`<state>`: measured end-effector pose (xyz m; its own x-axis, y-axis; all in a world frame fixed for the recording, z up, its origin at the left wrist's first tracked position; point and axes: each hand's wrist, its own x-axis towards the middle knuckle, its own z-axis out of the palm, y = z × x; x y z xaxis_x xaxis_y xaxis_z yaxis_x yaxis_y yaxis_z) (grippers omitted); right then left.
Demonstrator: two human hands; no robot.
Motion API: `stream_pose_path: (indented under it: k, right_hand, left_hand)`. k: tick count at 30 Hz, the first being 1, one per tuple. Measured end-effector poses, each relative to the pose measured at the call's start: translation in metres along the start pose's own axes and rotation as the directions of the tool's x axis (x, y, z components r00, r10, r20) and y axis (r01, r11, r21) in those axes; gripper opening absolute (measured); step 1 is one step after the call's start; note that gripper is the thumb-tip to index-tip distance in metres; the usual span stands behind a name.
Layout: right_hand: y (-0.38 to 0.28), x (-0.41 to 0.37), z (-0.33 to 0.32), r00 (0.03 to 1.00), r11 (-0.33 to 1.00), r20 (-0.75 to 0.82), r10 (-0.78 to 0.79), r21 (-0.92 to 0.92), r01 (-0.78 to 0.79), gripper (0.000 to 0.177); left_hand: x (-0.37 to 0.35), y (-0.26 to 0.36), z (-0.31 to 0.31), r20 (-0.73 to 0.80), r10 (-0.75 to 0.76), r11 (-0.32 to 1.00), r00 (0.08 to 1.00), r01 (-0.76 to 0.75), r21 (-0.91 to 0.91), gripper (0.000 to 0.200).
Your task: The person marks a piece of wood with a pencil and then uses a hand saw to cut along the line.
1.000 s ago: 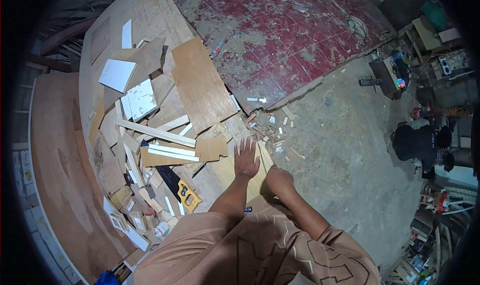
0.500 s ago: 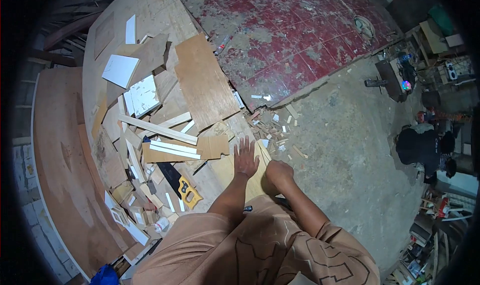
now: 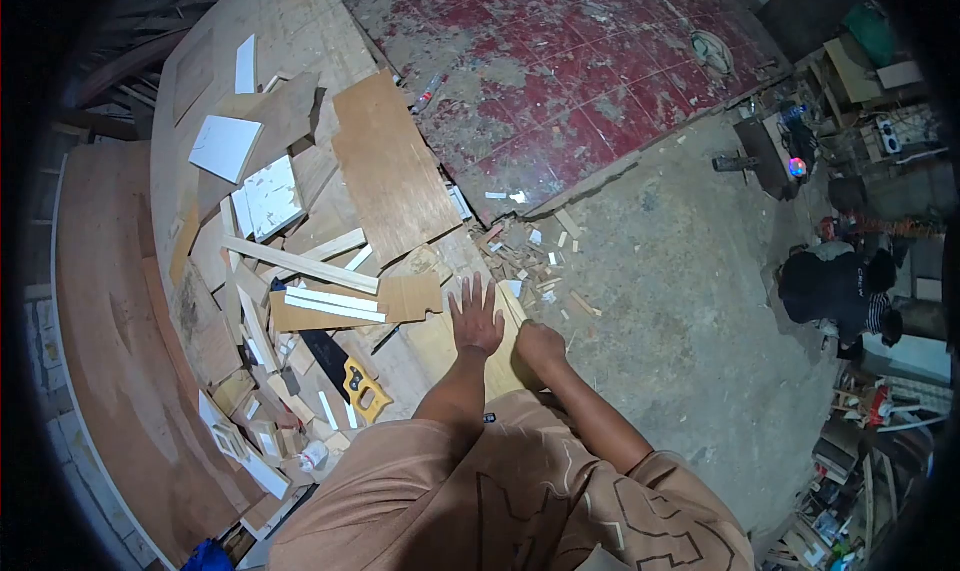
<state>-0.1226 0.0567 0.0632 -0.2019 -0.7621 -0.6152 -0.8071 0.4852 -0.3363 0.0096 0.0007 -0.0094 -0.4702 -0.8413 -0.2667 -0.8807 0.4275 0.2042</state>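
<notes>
In the head view, the left hand point(image 3: 476, 326) lies flat, its grip open with fingers spread, on a pale yellow wooden board point(image 3: 432, 347) at the near edge of the plywood surface point(image 3: 305, 16). The right hand point(image 3: 541, 348) is curled closed at the board's right side; what its grip holds is hidden. Left of the board lie a yellow-handled black handsaw point(image 3: 363, 391) and 2 white strips point(image 3: 335, 306) on brown cardboard point(image 3: 410, 297)
</notes>
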Motion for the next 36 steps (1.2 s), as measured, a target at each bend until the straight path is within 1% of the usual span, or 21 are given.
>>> stream_pose_path:
  k: [1,3,6,8,10,13,15,17,18,19,20,21,23,24,25,28,30,31,33,34,36]
  right_hand:
    - [0.002,-0.004,0.003,1.0,0.999,-0.007,0.029,0.035,-0.029,0.023]
    - [0.009,-0.025,-0.001,0.999,0.999,0.02,0.041,0.022,-0.042,0.023]
    - [0.011,-0.072,-0.016,0.995,0.998,0.08,0.064,0.017,-0.066,0.022]
    - [0.002,-0.091,-0.041,0.991,0.997,0.114,0.071,0.015,-0.074,0.021]
    - [-0.009,-0.104,-0.068,0.983,0.997,0.167,0.071,-0.003,-0.072,0.022]
    - [-0.009,-0.067,-0.058,0.978,0.996,0.194,0.078,0.029,-0.085,0.027]
    - [-0.01,-0.017,-0.031,0.976,0.998,0.21,0.061,0.006,-0.064,0.028]
    - [-0.013,0.029,-0.004,0.992,0.995,0.105,0.066,0.068,-0.073,0.03]
    - [-0.015,0.032,0.0,0.993,0.995,0.104,0.062,0.07,-0.07,0.03]
    - [-0.017,0.033,0.005,0.992,0.989,0.086,0.094,0.108,-0.103,0.029]
    - [-0.019,0.033,0.009,0.989,0.98,0.07,0.128,0.147,-0.138,0.029]
    - [-0.015,0.025,0.014,0.989,0.979,0.075,0.129,0.147,-0.139,0.029]
    - [0.003,0.003,0.023,0.991,0.98,0.05,0.123,0.152,-0.13,0.028]
    - [0.007,-0.012,0.023,0.989,0.983,0.088,0.123,0.125,-0.133,0.026]
    - [0.008,-0.031,0.017,0.984,0.986,0.126,0.124,0.1,-0.137,0.025]
    - [0.001,-0.077,-0.022,0.982,0.984,0.134,0.137,0.099,-0.15,0.024]
    - [-0.01,-0.098,-0.049,0.991,0.996,0.096,0.089,0.025,-0.091,0.025]
    - [-0.014,-0.101,-0.056,0.991,0.995,0.096,0.09,0.025,-0.093,0.025]
    - [-0.021,-0.097,-0.068,0.997,0.995,0.013,0.082,-0.051,-0.081,0.022]
    - [-0.021,-0.091,-0.069,0.997,0.996,0.011,0.082,-0.049,-0.081,0.022]
    - [-0.023,-0.071,-0.067,0.999,0.998,-0.043,-0.005,-0.068,0.003,0.02]
  left_hand:
    - [0.0,0.001,0.0,0.004,0.008,1.0,1.0,-0.007,-0.004,0.071]
    - [0.0,0.003,0.001,0.012,-0.011,0.997,1.0,0.01,0.079,0.071]
    - [0.0,0.003,0.001,0.013,-0.015,0.999,1.0,0.015,0.038,0.07]
    - [0.001,0.003,-0.003,0.017,-0.032,0.999,0.999,0.032,0.017,0.07]
    - [0.0,0.003,-0.004,-0.019,-0.013,0.999,1.0,0.013,-0.033,0.067]
    - [0.001,0.002,-0.003,-0.008,-0.017,0.999,1.0,0.017,-0.048,0.068]
    - [0.002,0.002,-0.002,0.009,-0.029,1.0,1.0,0.029,-0.012,0.069]
    - [0.002,0.002,0.001,0.021,-0.038,0.999,0.999,0.037,0.026,0.071]
    - [0.002,0.003,0.002,0.028,-0.042,0.999,0.999,0.042,0.017,0.07]
    - [0.004,0.002,0.001,0.034,-0.047,0.999,0.998,0.047,0.01,0.07]
    - [0.003,0.001,0.001,0.027,-0.043,0.999,0.999,0.043,-0.014,0.07]
    - [0.001,0.0,0.001,0.031,-0.046,0.999,0.998,0.046,-0.014,0.07]
    - [0.001,0.0,0.002,-0.011,-0.021,0.998,1.0,0.02,-0.054,0.071]
    - [0.002,0.001,0.002,-0.012,-0.018,0.998,1.0,0.017,-0.055,0.071]
    - [0.002,0.0,0.002,-0.017,-0.018,0.998,1.0,0.017,-0.057,0.071]
    - [0.002,0.001,0.001,-0.016,-0.016,0.999,1.0,0.016,-0.048,0.071]
    - [0.002,0.001,0.001,-0.009,-0.015,0.999,1.0,0.015,-0.036,0.071]
    - [0.002,0.002,0.0,0.002,-0.017,0.999,1.0,0.017,-0.029,0.072]
    - [0.002,0.002,0.0,0.01,-0.018,1.0,1.0,0.018,-0.02,0.072]
    - [0.001,0.002,0.001,0.009,-0.016,1.0,1.0,0.016,-0.023,0.072]
    - [0.003,0.001,0.0,0.004,-0.015,1.0,1.0,0.015,-0.019,0.072]
